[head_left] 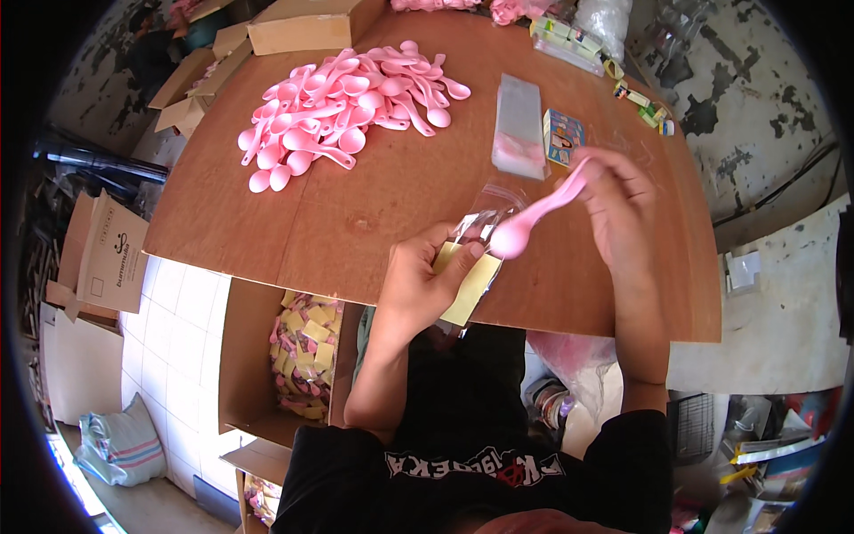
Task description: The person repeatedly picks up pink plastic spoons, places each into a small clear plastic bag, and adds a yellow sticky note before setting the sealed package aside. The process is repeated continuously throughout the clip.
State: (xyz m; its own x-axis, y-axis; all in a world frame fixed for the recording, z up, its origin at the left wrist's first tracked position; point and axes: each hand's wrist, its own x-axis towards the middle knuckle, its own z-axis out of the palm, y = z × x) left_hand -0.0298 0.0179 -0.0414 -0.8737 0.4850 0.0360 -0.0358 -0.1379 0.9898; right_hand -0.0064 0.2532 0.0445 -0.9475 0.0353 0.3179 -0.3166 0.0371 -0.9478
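Note:
My left hand [425, 278] pinches a clear plastic bag [491, 201] with a yellow paper card [464, 298] at the table's front edge. In my right hand [614, 200] is a pink plastic spoon [525, 225], gripped by the end of its handle. The spoon's bowl hangs down beside the bag, close to my left thumb; whether it touches the bag I cannot tell. Beyond my hands lie a stack of clear plastic bags [518, 116] and a small blue and yellow box [562, 135]. A big heap of pink spoons [342, 107] covers the table's far left part.
The brown wooden table [356, 231] fills the middle. Below its front edge stands a cardboard box [245, 356] holding packed yellow cards and pink spoons. Rolls of tape [645, 107] lie at the far right. More cardboard boxes [307, 25] stand at the back left.

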